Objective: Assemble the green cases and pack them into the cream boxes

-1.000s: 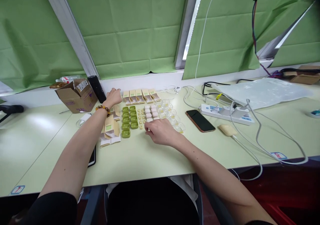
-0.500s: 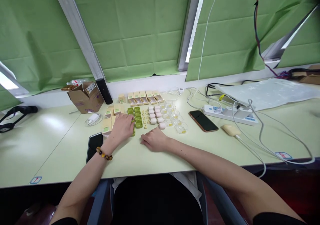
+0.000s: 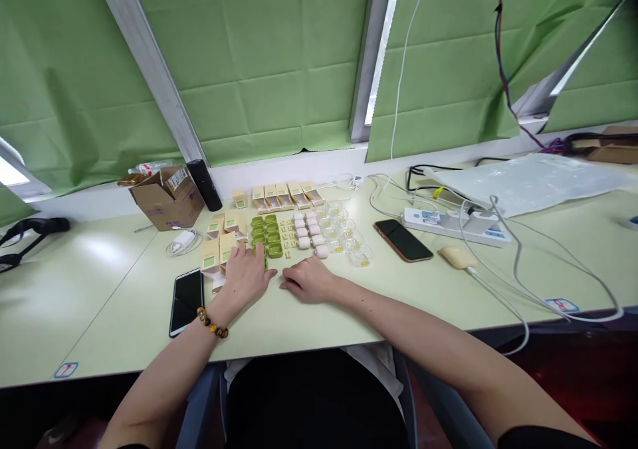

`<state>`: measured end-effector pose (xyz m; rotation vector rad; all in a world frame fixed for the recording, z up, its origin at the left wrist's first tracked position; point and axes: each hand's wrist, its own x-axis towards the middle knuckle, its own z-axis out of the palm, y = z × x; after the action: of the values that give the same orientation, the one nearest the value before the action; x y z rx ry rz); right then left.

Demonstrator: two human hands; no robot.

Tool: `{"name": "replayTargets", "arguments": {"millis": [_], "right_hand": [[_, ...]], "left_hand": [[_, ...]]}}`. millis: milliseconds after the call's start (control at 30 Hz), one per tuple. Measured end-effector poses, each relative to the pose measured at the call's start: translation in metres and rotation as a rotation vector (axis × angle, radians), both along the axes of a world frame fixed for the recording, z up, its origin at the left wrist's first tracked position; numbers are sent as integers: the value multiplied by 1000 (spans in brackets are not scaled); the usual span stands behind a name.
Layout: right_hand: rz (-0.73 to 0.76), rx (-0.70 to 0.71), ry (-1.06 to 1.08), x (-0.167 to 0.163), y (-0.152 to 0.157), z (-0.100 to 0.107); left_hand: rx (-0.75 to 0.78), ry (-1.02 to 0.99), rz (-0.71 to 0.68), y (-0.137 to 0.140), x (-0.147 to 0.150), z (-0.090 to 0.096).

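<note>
1. The left hand (image 3: 245, 273), a beaded bracelet (image 3: 212, 327) around its wrist, lay palm down over the near end of the green containers (image 3: 274, 250), fingers loosely spread and thumb out, with nothing seen in its grasp.
2. The right hand (image 3: 310, 280) rested just beside it, fingers curled inward; whether they enclosed anything could not be told.
3. Just beyond, the green containers stood in two columns; to their right ran small yellow pieces (image 3: 288, 254), pale cases (image 3: 321, 252) and clear plastic shells (image 3: 359, 256).
4. Tan cartons (image 3: 210, 256) stood left of the containers and in a row behind.
5. Farther out, the surface (image 3: 114, 316) held a white-edged phone (image 3: 187, 301), a cardboard box (image 3: 172, 204), an orange-edged phone (image 3: 403, 240) and a power strip (image 3: 456, 228).
</note>
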<state>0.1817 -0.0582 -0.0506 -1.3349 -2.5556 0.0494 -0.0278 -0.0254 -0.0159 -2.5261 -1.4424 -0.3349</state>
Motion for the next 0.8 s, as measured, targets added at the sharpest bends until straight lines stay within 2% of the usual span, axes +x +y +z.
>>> {"name": "replayTargets", "arguments": {"millis": [100, 200, 300, 367, 467, 667, 733, 800], "right_hand": [[-2, -10, 11, 1, 1, 0], [4, -4, 22, 1, 1, 0], [1, -5, 31, 2, 1, 1], [1, -8, 38, 2, 0, 1], [8, 0, 53, 2, 0, 1], [-44, 83, 60, 2, 4, -1], [-81, 135, 47, 2, 6, -1], [-122, 189, 30, 1, 9, -2]], "left_hand": [[24, 4, -28, 2, -1, -4], [54, -44, -86, 2, -1, 0], [32, -211, -206, 1, 0, 10], [-20, -412, -275, 2, 1, 14], [-214, -801, -342, 11, 4, 17], [-893, -1610, -525, 24, 20, 29], [-1021, -1777, -565, 21, 26, 36], [-1073, -1875, -574, 16, 30, 40]]}}
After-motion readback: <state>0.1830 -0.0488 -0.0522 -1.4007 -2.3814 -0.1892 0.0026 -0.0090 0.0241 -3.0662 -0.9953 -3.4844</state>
